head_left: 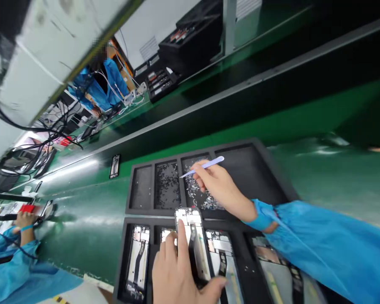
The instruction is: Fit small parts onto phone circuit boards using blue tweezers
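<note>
My left hand [177,270] is closed around an opened phone body [189,217], thumb along its right edge and index finger on its upper part. The phone is raised at a tilt over the lower black foam tray [245,257]. Pinched in my right hand [217,183] are lavender tweezers [209,163], tips pointing left. Their tips hover near the divider between two compartments of the upper black tray [247,169]. Small dark parts [167,183] fill one compartment and small silvery parts [198,196] the other. Whether the tips grip a part is too small to tell.
More opened phone bodies lie in the lower tray, one at its left end [139,257] and one at right [272,270]. Another phone frame [114,166] rests on the green bench [88,219]. A co-worker's hand [25,221] is at far left. Black cables [34,126] hang upper left.
</note>
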`<state>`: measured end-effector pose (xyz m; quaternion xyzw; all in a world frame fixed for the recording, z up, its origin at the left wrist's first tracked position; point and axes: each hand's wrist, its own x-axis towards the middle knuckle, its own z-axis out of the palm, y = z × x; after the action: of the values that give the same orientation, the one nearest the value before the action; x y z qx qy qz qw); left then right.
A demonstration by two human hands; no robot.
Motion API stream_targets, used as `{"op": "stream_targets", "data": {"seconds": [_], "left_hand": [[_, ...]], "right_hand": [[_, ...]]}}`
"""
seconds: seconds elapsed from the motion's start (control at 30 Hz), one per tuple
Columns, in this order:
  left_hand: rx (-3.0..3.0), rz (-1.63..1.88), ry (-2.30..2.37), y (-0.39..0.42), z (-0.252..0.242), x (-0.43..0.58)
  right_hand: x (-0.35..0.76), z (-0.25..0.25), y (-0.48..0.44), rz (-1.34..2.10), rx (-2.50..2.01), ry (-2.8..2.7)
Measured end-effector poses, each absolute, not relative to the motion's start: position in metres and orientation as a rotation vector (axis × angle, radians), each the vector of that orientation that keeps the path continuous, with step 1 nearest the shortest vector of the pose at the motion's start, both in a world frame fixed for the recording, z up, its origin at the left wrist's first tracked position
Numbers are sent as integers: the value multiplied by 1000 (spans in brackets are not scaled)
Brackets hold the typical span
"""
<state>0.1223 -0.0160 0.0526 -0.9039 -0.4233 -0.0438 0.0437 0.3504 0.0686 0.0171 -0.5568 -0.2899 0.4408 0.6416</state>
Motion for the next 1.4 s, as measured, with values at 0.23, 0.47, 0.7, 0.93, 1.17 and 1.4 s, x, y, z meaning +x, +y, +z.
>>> {"op": "stream_targets", "data": {"seconds": [0.23,0.47,0.7,0.93,1.17,1.4], "left_hand": [[-2470,-276,-1730,-33,31,157],[-2692,-243,-2079,22,84,153],[-2651,-143,-2076,230,113,225],[-2565,-156,-2113,333,52,300],[-2407,-343,-2136,363,35,250],[-2032,-432,-2344,361,30,61]], "right_hand": [[368,15,74,897,-1229,-508],[370,11,73,923,-1217,-451],[375,8,77,936,-1261,-512],[383,-3,79,957,-1353,-663],[389,-5,71,856,-1458,-901],[388,5,65,652,-1547,-1164]]}}
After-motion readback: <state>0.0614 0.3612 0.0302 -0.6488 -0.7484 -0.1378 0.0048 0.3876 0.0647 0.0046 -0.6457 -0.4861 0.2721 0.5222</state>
